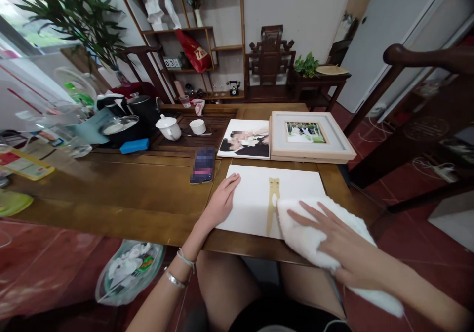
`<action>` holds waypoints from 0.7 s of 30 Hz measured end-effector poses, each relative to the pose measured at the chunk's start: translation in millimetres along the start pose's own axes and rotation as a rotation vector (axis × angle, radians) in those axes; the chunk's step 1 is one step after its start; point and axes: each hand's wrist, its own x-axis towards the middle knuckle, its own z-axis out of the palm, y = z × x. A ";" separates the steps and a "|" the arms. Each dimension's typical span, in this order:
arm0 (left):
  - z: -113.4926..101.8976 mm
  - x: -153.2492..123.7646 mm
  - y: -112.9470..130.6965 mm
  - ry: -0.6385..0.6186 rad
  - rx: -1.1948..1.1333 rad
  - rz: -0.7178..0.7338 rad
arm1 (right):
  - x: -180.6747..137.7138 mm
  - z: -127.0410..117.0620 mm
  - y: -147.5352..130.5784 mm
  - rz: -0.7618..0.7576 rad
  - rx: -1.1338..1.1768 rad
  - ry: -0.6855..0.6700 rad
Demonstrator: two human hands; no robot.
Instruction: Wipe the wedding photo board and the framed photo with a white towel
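Observation:
A white panel (255, 193) with a tan stand strip (273, 203) down its middle lies face down at the near edge of the wooden table (122, 188). My left hand (221, 201) rests flat on the panel's left edge, fingers stretched out. My right hand (326, 228) lies spread and palm down on a white fluffy cloth (314, 233), pressing it onto the panel's right part. The cloth drapes over the table edge under my forearm.
Behind the panel lie an unframed photo print (246, 139) and a framed photo (309, 137). A phone (202, 165) lies to the left. Teapot, cups (168, 127), pots and a blue box crowd the far left. A lined bin (128, 270) stands on the floor.

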 end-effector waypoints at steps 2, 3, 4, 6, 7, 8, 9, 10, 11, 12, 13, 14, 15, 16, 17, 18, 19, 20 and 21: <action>-0.8 -0.1 0.6 -0.007 0.002 0.000 | 11.6 -4.6 17.0 0.013 -0.028 0.028; -1.1 -0.2 0.8 -0.006 0.001 0.001 | 19.9 -7.6 28.5 0.028 -0.040 0.047; -1.4 -0.2 1.1 -0.004 -0.002 0.003 | 29.3 -10.6 41.0 0.047 -0.050 0.070; -1.8 -0.4 1.3 0.000 -0.009 0.007 | 48.3 -16.3 64.9 0.085 -0.069 0.115; -1.9 -0.4 1.3 0.001 -0.010 0.009 | 56.7 -18.5 74.7 0.101 -0.080 0.135; -1.9 -0.5 1.3 0.001 -0.009 0.009 | 63.3 -20.1 81.9 0.115 -0.092 0.152; -1.9 -0.5 1.3 0.001 -0.005 0.008 | 67.7 -20.8 86.1 0.127 -0.104 0.162; -1.8 -0.5 1.2 0.001 0.001 0.005 | 69.4 -20.5 86.6 0.136 -0.115 0.164; -1.7 -0.4 1.2 0.001 0.006 0.002 | 68.3 -19.1 83.4 0.139 -0.124 0.157; -1.4 -0.4 1.2 -0.001 0.008 0.000 | 64.5 -16.8 76.5 0.136 -0.128 0.144; -1.1 -0.4 1.1 -0.001 0.006 -0.002 | 58.1 -13.7 66.3 0.129 -0.126 0.125; -0.7 -0.3 0.9 0.001 0.000 -0.003 | 49.8 -10.0 53.7 0.118 -0.118 0.101; -0.2 -0.3 0.6 0.006 -0.009 -0.003 | 40.2 -6.0 39.7 0.102 -0.104 0.079; 0.4 -0.3 0.3 0.012 -0.018 -0.002 | 30.2 -2.3 25.5 0.090 -0.090 0.056; 0.9 -0.3 -0.1 0.019 -0.025 -0.002 | 20.7 0.9 12.5 0.079 -0.078 0.044; 1.4 -0.3 -0.5 0.025 -0.030 -0.002 | 12.4 3.4 1.8 0.071 -0.066 0.038; 1.8 -0.4 -0.9 0.029 -0.031 -0.001 | 6.1 4.9 -5.5 0.061 -0.057 0.032; 2.0 -0.5 -1.3 0.031 -0.030 0.001 | 2.2 5.5 -8.8 0.052 -0.052 0.032; 2.0 -0.6 -1.5 0.031 -0.028 0.002 | 1.0 5.3 -8.0 0.041 -0.049 0.034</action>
